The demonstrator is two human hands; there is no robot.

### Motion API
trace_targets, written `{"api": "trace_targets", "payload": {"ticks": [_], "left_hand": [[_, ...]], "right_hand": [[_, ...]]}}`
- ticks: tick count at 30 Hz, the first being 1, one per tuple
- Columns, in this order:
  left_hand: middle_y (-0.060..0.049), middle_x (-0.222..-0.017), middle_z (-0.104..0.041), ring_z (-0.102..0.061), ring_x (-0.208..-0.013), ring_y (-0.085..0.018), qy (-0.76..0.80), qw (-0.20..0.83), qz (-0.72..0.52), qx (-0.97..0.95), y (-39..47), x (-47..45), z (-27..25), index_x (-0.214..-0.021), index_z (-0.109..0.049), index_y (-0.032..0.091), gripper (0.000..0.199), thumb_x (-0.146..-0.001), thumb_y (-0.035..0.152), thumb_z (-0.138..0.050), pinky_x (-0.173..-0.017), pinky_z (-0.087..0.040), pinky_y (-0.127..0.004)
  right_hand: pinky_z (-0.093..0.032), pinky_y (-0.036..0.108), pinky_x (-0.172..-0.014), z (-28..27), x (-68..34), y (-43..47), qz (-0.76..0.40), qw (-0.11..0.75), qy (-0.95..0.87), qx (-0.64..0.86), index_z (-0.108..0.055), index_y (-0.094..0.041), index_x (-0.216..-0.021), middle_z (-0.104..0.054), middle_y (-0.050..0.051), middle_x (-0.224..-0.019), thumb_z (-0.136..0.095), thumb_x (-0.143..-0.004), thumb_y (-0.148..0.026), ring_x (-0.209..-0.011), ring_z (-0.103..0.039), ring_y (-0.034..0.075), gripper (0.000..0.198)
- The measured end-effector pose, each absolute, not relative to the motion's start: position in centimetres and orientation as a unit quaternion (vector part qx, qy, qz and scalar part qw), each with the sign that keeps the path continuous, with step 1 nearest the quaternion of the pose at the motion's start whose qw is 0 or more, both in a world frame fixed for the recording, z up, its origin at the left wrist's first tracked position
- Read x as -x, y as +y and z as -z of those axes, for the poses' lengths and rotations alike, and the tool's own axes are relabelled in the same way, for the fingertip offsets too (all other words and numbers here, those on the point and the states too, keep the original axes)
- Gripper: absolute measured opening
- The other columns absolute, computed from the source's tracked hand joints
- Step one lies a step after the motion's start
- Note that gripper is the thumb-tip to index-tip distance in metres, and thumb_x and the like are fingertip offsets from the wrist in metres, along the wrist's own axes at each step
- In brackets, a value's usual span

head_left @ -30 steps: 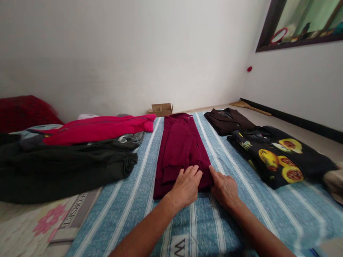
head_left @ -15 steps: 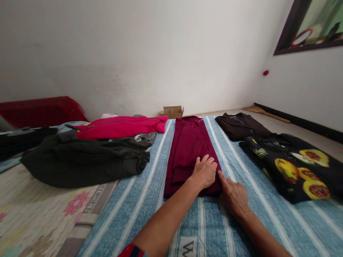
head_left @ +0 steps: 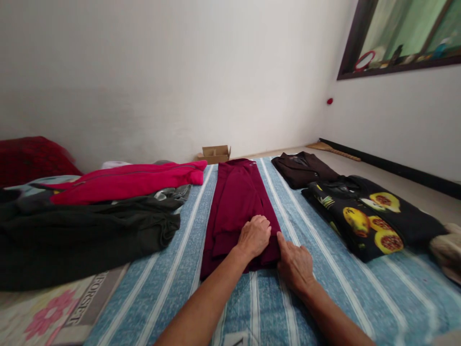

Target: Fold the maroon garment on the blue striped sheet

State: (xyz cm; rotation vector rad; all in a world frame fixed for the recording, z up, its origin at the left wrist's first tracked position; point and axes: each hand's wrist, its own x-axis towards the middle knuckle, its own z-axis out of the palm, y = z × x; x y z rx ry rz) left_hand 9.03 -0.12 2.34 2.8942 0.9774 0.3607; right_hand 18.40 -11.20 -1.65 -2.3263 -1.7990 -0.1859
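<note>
Plain white walls [head_left: 180, 72], a dark-framed window [head_left: 399, 43], pale floor [head_left: 406, 185].

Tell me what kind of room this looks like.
Probably a bedroom at home, used for sorting laundry: a striped blue bedsheet covers a low bed, folded clothes such as a maroon garment lie on it, and a dark-framed window sits high on the plain wall.

Only readable text: "FORSET" in dark capitals, first letter partly cut off, on the grey border strip of the floral mat [head_left: 77, 310] at lower left, running sideways along the strip. A fragment of a large dark letter shows on a white patch of the blue striped sheet [head_left: 324, 288] at the bottom edge, between the forearms; too cropped to read. No other labels, brands or numbers legible.
</note>
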Motion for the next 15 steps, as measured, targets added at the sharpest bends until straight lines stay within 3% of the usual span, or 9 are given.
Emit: {"api": "trace_targets", "payload": {"ticks": [8,15], "left_hand": [[-0.005,-0.096,-0.058,-0.052,-0.096,-0.018,0.368,0.058,-0.157,-0.915,-0.08,-8.97,-2.4,-0.085,-0.054,0.019,0.011,-0.087,0.02,-0.043,-0.086,-0.044,-0.029],[-0.005,-0.091,-0.059,-0.054,-0.09,-0.018,0.379,0.063,-0.155,-0.91,0.39,-9.19,-2.72,-0.083,-0.054,0.018,0.014,-0.083,0.011,-0.042,-0.082,-0.044,-0.03]], "right_hand": [[-0.037,0.032,-0.066,1.43,-18.31,-11.23,0.05,0.107,-0.603,0.789,-0.048,-0.009,-0.128,-0.068,0.012,-0.089,-0.042,-0.078,-0.004,-0.075,-0.064,0.022,0.051],[-0.037,0.032,-0.065,1.43,-18.34,-11.13,0.048,0.094,-0.612,0.784,-0.042,-0.013,-0.135,-0.067,0.009,-0.084,-0.044,-0.077,-0.004,-0.071,-0.064,0.022,0.058]]}}
